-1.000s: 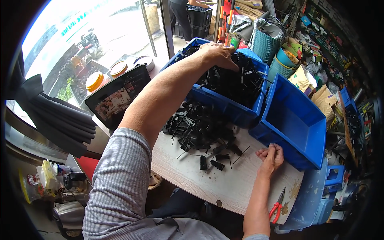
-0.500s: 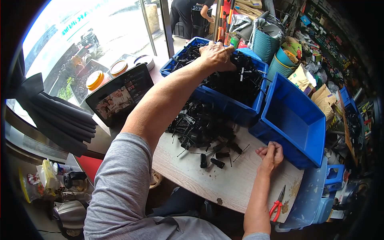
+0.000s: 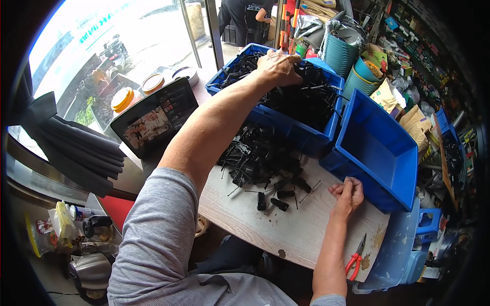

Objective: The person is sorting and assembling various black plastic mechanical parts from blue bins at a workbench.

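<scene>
My left hand (image 3: 278, 68) reaches across into a large blue bin (image 3: 286, 118) heaped with small black plastic parts (image 3: 306, 104). Its thumb and fingers look apart, and the fingertips dip among the parts. On the table before this bin lies a loose pile of similar black parts (image 3: 265, 160), some with thin stems. My right hand (image 3: 348, 195) rests on the table beside a tilted, empty blue bin (image 3: 380, 153). The fingers there are curled in with the thumb pressed over them; anything inside is hidden.
Red-handled pliers (image 3: 356, 259) lie near the right end of the wooden table (image 3: 245, 214). A tablet (image 3: 155, 120) leans at the left by several lidded jars. Stacked teal buckets (image 3: 343, 48) stand behind the bins. Beyond the doorway a person (image 3: 245, 20) bends over.
The whole view has shifted slightly. My left hand stays among the parts in the bin, with little movement. My right hand keeps its curled pose on the table.
</scene>
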`<state>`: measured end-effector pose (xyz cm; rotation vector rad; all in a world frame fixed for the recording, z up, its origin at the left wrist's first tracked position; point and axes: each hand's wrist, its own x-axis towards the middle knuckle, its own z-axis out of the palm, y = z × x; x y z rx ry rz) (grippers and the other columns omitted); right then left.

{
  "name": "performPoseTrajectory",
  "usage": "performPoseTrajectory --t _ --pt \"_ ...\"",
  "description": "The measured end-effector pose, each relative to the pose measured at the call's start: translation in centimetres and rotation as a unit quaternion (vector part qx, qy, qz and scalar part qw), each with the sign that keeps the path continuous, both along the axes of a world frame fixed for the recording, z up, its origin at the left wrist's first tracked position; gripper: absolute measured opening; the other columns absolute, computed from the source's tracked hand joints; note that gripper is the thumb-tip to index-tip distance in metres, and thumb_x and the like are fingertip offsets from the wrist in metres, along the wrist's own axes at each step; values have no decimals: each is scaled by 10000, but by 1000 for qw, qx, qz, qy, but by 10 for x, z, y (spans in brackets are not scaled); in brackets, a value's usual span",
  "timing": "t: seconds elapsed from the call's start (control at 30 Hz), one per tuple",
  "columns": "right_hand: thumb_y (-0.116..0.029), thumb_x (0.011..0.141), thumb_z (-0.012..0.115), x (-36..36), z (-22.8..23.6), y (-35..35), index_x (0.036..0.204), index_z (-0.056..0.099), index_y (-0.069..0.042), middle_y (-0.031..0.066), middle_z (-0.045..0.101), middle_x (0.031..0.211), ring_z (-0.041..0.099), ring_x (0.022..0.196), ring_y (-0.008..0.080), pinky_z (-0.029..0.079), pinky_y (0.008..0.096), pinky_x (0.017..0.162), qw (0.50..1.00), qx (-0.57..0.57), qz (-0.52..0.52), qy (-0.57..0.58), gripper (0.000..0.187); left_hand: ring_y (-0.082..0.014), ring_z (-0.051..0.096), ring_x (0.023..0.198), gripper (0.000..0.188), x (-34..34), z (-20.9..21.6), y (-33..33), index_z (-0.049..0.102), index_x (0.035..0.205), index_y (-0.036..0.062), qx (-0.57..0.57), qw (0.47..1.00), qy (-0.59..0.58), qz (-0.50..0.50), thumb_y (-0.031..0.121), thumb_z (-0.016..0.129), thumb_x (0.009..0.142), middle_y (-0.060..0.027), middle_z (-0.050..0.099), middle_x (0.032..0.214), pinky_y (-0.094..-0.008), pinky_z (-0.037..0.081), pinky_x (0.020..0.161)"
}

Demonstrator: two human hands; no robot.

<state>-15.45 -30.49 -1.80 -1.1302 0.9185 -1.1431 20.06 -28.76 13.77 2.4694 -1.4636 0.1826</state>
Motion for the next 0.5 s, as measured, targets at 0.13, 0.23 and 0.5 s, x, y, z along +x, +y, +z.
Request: performPoseTrajectory --t 0.13,0.23,0.5 --pt "-127 904 615 5 3 2 907 562 -3 25 502 558 544 506 122 533 278 520 1000 1 -7 -11 135 -376 561 1200 644 1 2 2 615 1314 294 9 1000 -10 4 545 699 726 -190 613 1249 -476 491 983" --pt "-127 905 616 6 7 5 908 563 -6 26 505 559 543 505 122 532 276 520 1000 9 -12 -5 132 -392 521 1256 708 -1 10 4 566 1360 299 41 999 21 10 573 694 720 -201 566 1318 -488 450 1034" --pt "-115 910 609 3 -1 0 922 565 -9 23 496 555 536 511 126 544 303 536 1000 -7 -3 3 116 -379 623 1114 608 2 -2 1 634 1285 267 -22 1000 -17 1 481 685 718 -201 670 1114 -470 529 921"
